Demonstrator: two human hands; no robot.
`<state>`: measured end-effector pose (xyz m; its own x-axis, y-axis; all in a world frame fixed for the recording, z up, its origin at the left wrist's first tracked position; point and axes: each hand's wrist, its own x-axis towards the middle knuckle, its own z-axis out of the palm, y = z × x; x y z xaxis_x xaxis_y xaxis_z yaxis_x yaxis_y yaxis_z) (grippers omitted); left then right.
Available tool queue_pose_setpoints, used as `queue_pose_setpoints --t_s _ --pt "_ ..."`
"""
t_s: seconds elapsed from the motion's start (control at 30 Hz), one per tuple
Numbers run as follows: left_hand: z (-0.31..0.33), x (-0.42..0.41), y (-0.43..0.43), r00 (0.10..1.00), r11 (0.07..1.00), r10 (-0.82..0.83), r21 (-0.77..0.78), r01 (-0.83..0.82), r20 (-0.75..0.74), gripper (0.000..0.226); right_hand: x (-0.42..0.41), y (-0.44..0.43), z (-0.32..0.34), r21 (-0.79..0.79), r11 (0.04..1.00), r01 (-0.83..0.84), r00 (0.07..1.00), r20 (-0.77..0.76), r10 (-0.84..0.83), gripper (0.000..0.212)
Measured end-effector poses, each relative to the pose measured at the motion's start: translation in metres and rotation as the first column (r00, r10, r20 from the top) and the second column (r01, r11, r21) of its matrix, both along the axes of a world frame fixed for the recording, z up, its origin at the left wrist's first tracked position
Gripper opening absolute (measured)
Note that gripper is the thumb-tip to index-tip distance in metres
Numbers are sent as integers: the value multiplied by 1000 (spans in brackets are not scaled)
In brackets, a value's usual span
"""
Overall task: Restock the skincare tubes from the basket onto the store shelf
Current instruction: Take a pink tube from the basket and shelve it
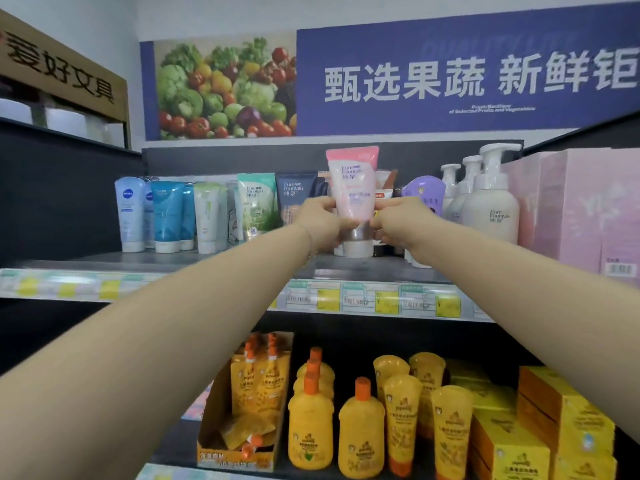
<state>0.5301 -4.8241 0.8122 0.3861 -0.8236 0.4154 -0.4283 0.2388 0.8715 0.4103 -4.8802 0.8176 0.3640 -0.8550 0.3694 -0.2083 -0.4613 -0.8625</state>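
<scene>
With both arms outstretched, the left hand (320, 220) and right hand (394, 221) pinch the upright pink tube (351, 188) above the shelf (207, 263).

Bright, even store light seemingly from above, soft shadow under the upper shelf (346, 268) dimming the lower bay; wide-angle bending of shelf edges and banner (450, 74) toward the corners; price labels (363, 301) smeared, near forearms (173, 341) soft.

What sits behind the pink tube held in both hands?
Behind the pink tube, gripped by the left hand and right hand, peek edges of brown-and-white tubes. Their fronts and count are covered.
</scene>
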Motion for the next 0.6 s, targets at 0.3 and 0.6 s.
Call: queue_pose_setpoints --t_s 0.3,0.6 --pt "-6 3 -44 938 958 252 76 -277 239 50 18 -33 -5 190 980 -54 998 42 46 32" --pt "0 8 -64 862 912 265 177 -369 433 54 29 -47 -5 237 964 -121 991 -22 129 33"
